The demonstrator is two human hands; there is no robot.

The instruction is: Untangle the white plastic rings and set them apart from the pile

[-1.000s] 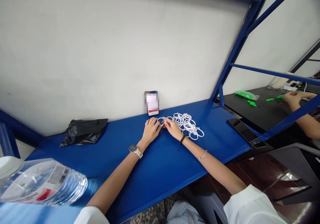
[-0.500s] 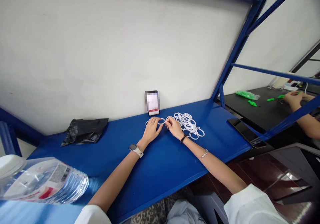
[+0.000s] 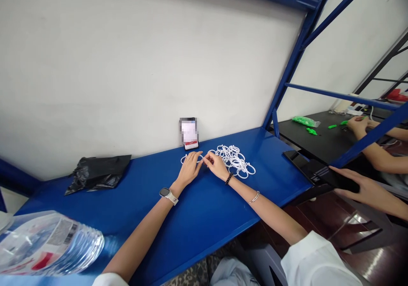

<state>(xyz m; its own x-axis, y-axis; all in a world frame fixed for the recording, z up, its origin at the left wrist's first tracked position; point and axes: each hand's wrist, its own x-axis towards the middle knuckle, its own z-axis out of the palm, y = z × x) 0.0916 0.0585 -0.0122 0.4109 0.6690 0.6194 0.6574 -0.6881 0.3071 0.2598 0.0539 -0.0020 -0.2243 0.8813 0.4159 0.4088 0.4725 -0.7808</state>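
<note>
A thin white ring (image 3: 182, 159) shows on the far side of my left hand (image 3: 188, 169), and another ring part runs between its thumb and forefinger. The left fingers are bent over these rings on the blue desk. My right hand (image 3: 217, 166) is closed in a pinch on the white ring at my left fingertips, so both hands meet there. Just right of it lies a tangled pile of white rings (image 3: 237, 160), each with a small knob. My fingers hide how the held rings join.
A phone (image 3: 190, 135) leans on the wall behind my hands. A black plastic bag (image 3: 98, 173) and a large water bottle (image 3: 54, 243) are at left. At right, another person's hand (image 3: 366, 188) holds a dark phone; someone else handles green pieces at a black table (image 3: 306, 139).
The view has turned slightly right. Another person's hand with a dark phone has come in at the right edge. My hands have drawn closer together on the ring.
</note>
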